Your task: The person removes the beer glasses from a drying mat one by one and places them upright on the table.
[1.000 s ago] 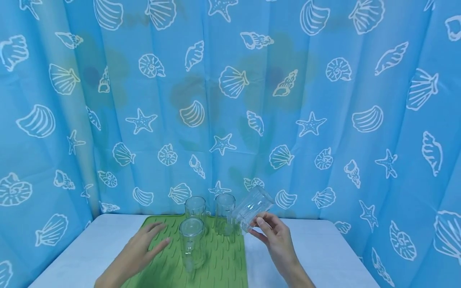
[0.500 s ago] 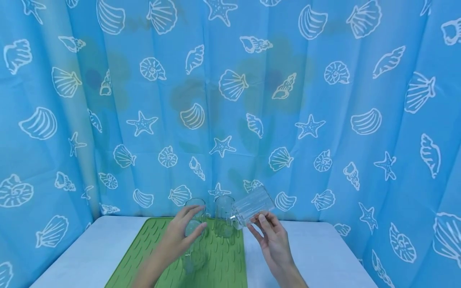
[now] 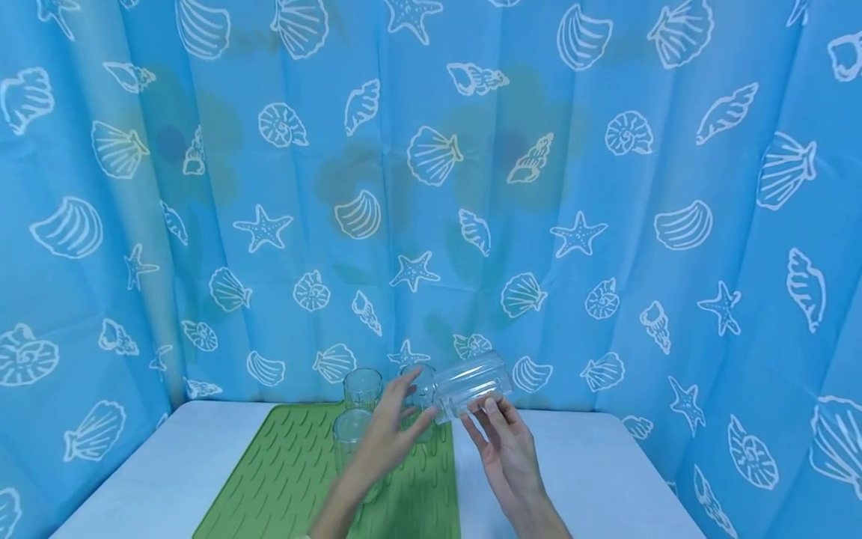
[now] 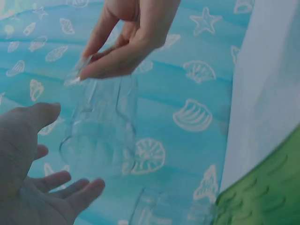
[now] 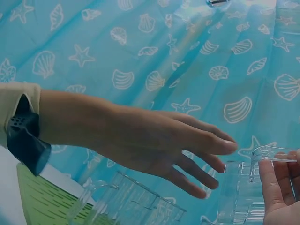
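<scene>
My right hand (image 3: 510,448) holds a clear glass mug (image 3: 471,380) by its handle (image 5: 272,152), above the right edge of the mat. The mug lies nearly on its side in the air. My left hand (image 3: 389,433) reaches across the standing glasses with fingers spread, its tips close to the mug's left end. In the left wrist view, the mug (image 4: 99,126) hangs from the right hand's fingers, and the left hand (image 4: 40,164) is parted around its near end. Behind and under the left forearm stand several more clear glass mugs (image 3: 362,388), partly covered.
A green ridged drying mat (image 3: 263,471) lies on the white-covered table (image 3: 579,471) beneath the standing mugs. A blue curtain (image 3: 431,187) with white shell prints closes off the back and sides.
My left hand has moved right, from the mat's left side past the front mug to the held mug's left end. The held mug has turned closer to horizontal in my right hand.
</scene>
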A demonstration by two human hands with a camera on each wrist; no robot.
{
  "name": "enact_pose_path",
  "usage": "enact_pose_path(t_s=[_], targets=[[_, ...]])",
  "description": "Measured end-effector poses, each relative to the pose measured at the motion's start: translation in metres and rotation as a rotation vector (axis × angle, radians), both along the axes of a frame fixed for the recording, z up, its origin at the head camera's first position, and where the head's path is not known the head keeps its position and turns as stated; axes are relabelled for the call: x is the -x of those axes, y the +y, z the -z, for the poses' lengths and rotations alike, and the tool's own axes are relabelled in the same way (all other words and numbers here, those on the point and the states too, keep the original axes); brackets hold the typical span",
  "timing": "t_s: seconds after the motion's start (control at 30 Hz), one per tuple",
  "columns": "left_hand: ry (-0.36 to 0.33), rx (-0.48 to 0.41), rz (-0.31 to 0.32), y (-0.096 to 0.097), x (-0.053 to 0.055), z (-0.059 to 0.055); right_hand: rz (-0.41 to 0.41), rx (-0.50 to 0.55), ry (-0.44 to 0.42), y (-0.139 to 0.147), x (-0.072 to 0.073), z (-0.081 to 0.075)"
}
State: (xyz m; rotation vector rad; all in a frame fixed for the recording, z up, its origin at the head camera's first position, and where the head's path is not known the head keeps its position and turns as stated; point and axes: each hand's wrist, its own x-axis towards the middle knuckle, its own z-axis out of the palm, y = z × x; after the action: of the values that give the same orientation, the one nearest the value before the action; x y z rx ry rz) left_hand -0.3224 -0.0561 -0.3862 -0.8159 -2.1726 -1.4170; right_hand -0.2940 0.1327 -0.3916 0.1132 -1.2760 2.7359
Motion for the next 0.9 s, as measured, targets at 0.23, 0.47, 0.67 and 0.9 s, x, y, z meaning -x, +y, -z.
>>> enact_pose_path(t_s=[0.23,0.47,0.67,0.9], targets=[[-0.058,-0.032,-0.009,0.011,0.003,0.003,-0.023,0.046,0.006,-0.002,0.0,0.002],[-0.149,-0.05,-0.01,0.009,0.004,0.008,-0.062,0.071,0.043,-0.004,-0.001,0.005],[-0.171,-0.044,-0.016,0.01,0.006,0.007,-0.065,0.095,0.034,-0.005,-0.003,0.003],[-0.23,-0.086,-0.006,0.01,0.007,0.01,-0.091,0.119,0.038,-0.007,-0.005,0.003]])
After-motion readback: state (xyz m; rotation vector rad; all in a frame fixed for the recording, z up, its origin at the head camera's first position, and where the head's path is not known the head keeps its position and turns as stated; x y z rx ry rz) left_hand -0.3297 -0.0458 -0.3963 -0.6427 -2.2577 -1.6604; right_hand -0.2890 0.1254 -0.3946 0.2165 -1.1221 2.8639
